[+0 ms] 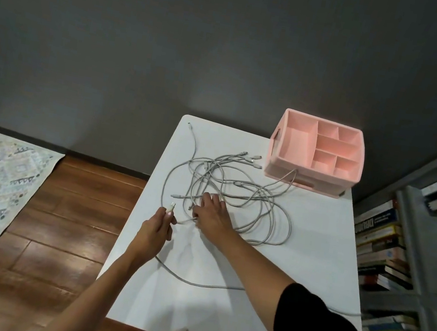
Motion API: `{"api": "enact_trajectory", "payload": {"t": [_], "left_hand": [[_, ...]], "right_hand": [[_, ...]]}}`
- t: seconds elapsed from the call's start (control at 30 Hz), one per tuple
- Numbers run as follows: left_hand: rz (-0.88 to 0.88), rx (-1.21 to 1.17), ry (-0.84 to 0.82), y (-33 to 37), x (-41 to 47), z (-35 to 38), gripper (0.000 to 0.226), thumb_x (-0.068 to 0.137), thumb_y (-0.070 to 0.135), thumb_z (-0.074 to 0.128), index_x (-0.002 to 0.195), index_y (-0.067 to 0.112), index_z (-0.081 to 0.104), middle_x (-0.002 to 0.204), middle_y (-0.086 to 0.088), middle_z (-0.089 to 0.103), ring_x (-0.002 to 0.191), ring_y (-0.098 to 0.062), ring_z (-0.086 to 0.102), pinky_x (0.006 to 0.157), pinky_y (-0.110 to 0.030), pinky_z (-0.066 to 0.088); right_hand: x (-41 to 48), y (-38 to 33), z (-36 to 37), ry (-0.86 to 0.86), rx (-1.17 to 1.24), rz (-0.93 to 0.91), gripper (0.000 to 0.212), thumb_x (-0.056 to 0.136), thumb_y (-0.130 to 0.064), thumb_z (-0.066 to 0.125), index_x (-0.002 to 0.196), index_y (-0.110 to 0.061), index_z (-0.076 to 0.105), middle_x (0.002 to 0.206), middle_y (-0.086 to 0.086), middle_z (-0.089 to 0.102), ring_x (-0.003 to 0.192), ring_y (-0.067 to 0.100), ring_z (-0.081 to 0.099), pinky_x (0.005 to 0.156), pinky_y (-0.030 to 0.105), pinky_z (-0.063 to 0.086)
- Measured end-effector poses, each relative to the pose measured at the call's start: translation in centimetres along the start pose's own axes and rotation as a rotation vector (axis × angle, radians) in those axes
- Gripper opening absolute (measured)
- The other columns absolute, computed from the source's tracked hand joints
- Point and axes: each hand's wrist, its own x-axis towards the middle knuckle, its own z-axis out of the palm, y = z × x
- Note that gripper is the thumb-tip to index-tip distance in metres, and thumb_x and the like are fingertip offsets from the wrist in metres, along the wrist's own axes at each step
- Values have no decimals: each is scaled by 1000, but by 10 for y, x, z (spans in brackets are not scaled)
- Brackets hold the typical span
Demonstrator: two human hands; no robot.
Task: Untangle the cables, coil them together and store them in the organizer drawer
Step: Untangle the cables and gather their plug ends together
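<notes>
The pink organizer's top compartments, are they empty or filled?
Empty. Every compartment of the pink organizer shows a bare pink floor; the cables lie outside on the table.

Left hand (158,226): extended forward at near left, forearm bare, thumb and curled fingers pinching a white cable plug (169,209). Right hand (210,213): just right of it, slightly farther, palm down, fingers straight and spread, resting on tangled grey cables (232,193). Black sleeve (314,326) covers the right upper arm.
</notes>
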Motion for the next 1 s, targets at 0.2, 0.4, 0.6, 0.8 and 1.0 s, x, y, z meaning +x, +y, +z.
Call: {"api": "enact_trajectory", "payload": {"t": [0.2, 0.4, 0.6, 0.8, 1.0], "left_hand": [[1, -10, 32, -4, 0, -7, 32, 104, 26, 31, 87, 10, 53, 59, 0, 55, 49, -8, 47, 54, -24, 37], [37, -45, 27, 7, 5, -5, 34, 104, 28, 30, 87, 9, 53, 60, -1, 56, 53, -15, 48, 57, -30, 38], [87, -78, 8, 25, 7, -1, 34, 104, 27, 30, 88, 8, 53, 61, -1, 56, 53, -16, 45, 53, -24, 38], [155, -149, 23, 39, 6, 2, 33, 104, 25, 31, 89, 5, 52, 62, -3, 54, 49, -7, 45, 51, -18, 38], [211, -272, 24, 56, 5, 4, 32, 104, 22, 32, 89, 2, 51, 67, -6, 55, 52, -8, 45, 51, -19, 40]], "right_hand": [[8, 0, -29, 125, 520, 193, 9, 83, -22, 69, 88, -17, 74, 102, 0, 55, 107, 21, 48, 85, 30, 26], [11, 18, -80, 350, 635, 294, 10, 89, -27, 61, 88, -20, 69, 89, -6, 72, 93, 16, 63, 87, 32, 28], [0, 43, -99, 447, 660, 354, 14, 89, -16, 64, 91, -3, 71, 102, 12, 63, 100, 22, 52, 80, 24, 33], [-27, 42, -123, 269, 1017, 344, 18, 95, -8, 54, 111, -15, 47, 80, 11, 68, 51, 1, 54, 53, 18, 40], [-52, 50, -135, 107, 1385, 233, 21, 99, -8, 44, 111, -5, 61, 103, 14, 71, 94, 19, 69, 81, 30, 52]]}}
